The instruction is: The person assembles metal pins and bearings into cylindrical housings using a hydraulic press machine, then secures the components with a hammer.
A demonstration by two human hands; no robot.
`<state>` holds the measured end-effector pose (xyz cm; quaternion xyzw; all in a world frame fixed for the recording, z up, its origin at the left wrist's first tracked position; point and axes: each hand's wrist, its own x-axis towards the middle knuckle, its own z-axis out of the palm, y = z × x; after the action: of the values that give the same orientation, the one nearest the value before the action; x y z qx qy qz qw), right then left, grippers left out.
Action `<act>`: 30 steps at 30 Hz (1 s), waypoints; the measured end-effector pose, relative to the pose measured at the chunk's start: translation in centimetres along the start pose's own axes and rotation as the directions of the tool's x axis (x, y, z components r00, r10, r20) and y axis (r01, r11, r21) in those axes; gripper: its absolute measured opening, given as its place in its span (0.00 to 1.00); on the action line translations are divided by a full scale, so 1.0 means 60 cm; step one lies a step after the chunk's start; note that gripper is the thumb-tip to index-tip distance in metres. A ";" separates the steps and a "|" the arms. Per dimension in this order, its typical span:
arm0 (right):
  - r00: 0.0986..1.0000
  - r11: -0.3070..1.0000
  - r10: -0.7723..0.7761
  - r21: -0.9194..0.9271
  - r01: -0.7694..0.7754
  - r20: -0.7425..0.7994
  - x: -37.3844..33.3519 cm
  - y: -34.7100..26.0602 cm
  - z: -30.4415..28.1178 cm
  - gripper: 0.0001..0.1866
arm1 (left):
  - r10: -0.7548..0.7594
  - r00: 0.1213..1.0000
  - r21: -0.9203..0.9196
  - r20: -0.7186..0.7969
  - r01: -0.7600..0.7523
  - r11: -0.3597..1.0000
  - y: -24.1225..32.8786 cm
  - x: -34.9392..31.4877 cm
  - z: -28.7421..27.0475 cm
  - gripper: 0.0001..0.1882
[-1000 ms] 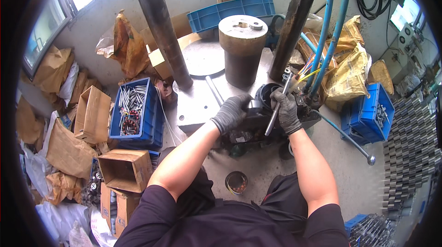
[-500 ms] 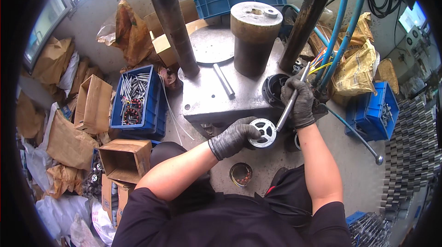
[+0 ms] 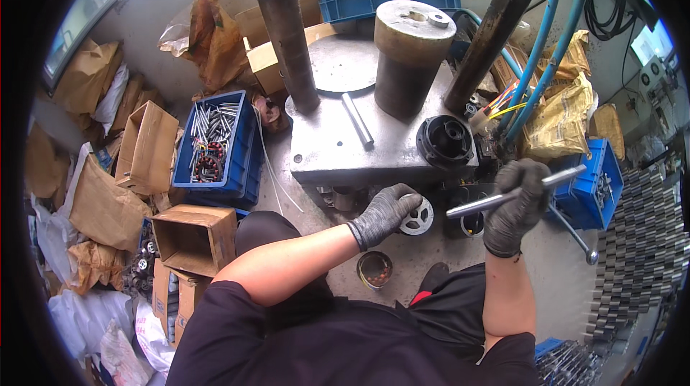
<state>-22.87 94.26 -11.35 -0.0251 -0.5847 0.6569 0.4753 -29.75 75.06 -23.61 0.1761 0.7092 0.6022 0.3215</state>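
My left hand, in a dark grey glove, is closed on a round silver end cap with spoke-like openings, held just off the front edge of the steel table. In my right hand, gloved the same way, is a steel rod, gripped around its middle and lying nearly level. The rod's left end points toward the end cap, with a gap between them. Beyond my hands a black round housing sits on the table corner. Another steel rod lies on the tabletop.
The steel table bears a thick metal cylinder between two dark columns. At left, a blue crate holds rods and wound parts. A small bucket stands on the floor. Stacked metal pieces line the right.
My right hand has moved right and toward me, swinging the rod from steep to nearly level and away from the end cap. My left hand has shifted slightly right. The view has shifted a little.
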 end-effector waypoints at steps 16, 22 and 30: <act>0.846 0.980 0.133 -0.195 -0.035 0.516 -0.046 0.042 0.007 0.08 | -0.013 0.996 -0.207 0.089 0.031 0.978 0.035 -0.002 0.009 0.19; 0.696 0.956 0.177 -0.289 0.046 0.695 -0.037 -0.003 0.008 0.09 | 0.011 0.998 -0.192 0.066 0.002 0.981 0.042 0.001 -0.014 0.23; 0.621 0.850 0.322 -0.508 0.143 0.714 -0.034 0.004 0.012 0.15 | 0.038 0.995 -0.380 0.090 -0.001 0.925 0.089 -0.016 -0.026 0.28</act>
<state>-22.31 92.44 -12.39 0.1038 -0.8833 0.4426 0.1147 -30.83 74.43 -18.11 0.1463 0.5612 0.7222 0.3769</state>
